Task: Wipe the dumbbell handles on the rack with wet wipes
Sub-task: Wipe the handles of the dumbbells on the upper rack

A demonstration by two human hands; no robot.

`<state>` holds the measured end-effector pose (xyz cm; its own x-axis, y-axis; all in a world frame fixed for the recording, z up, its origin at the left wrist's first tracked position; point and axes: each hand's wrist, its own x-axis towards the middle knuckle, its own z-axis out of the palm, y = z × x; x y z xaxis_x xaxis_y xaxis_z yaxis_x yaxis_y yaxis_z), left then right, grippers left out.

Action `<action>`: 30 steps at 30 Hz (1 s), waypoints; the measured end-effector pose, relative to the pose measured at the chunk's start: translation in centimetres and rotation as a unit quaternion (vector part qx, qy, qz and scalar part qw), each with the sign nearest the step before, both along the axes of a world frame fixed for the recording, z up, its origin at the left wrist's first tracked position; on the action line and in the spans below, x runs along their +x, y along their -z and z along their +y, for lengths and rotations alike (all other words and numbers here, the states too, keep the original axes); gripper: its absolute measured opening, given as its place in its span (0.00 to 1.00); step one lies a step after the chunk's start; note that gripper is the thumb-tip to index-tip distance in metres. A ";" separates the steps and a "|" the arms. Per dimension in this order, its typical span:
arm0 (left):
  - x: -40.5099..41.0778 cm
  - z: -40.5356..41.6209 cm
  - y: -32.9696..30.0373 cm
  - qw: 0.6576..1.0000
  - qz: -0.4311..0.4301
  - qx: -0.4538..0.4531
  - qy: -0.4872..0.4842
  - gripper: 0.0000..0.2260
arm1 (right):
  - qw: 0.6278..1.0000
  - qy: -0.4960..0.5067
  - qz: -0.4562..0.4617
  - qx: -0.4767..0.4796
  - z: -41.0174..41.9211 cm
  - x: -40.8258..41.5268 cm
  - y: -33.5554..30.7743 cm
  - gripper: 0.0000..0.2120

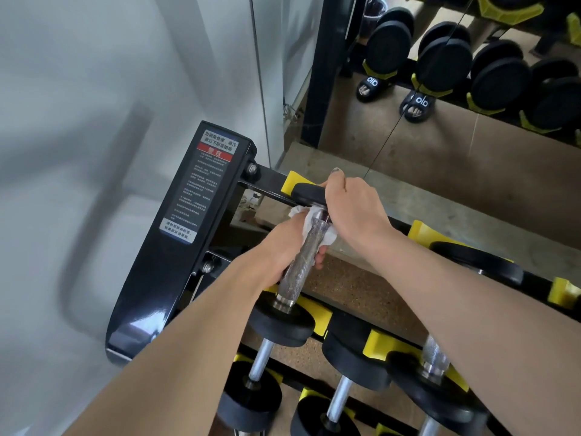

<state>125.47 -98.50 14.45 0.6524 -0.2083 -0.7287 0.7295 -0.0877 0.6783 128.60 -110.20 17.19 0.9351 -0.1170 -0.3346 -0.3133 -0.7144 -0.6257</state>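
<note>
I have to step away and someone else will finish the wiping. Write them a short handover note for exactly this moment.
Left hand: grips the wet wipe wrapped round the knurled handle of the top-row dumbbell at the rack's left end.
Right hand: fingers curled over that dumbbell's far black head, steadying it.
Done: this handle is mid-wipe; the wipe sits at its far end.
Left: the near part of this handle, then the other handles, such as the lower-row ones. Whether any were already wiped cannot be told.
</note>
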 end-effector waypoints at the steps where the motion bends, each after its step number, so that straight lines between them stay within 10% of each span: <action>1: -0.3 0.2 0.2 0.999 -0.020 0.032 0.021 0.24 | 1.000 0.013 -0.006 0.007 0.0 -0.1 0.1 0.24; 8: -3.4 3.5 -0.1 0.903 -0.223 0.282 0.237 0.16 | 1.000 -0.004 0.012 -0.013 0.1 -0.2 -0.4 0.19; 12: -4.1 6.3 -0.9 0.878 -0.229 0.268 0.325 0.08 | 0.999 -0.015 0.016 -0.042 0.1 -0.1 -0.4 0.16; 20: -1.9 3.3 -1.9 0.894 -0.292 0.308 0.143 0.13 | 1.000 0.010 0.007 -0.009 0.5 -0.2 -0.5 0.19; 30: -3.8 4.9 -2.8 0.646 -0.351 0.408 0.541 0.14 | 0.999 0.003 -0.009 -0.054 0.5 0.2 0.0 0.19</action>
<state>121.67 -93.58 17.27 0.6753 -0.5525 -0.4886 -0.5207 -0.8263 0.2147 128.85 -109.69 17.15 0.9398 -0.1565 -0.3039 -0.3074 -0.7758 -0.5511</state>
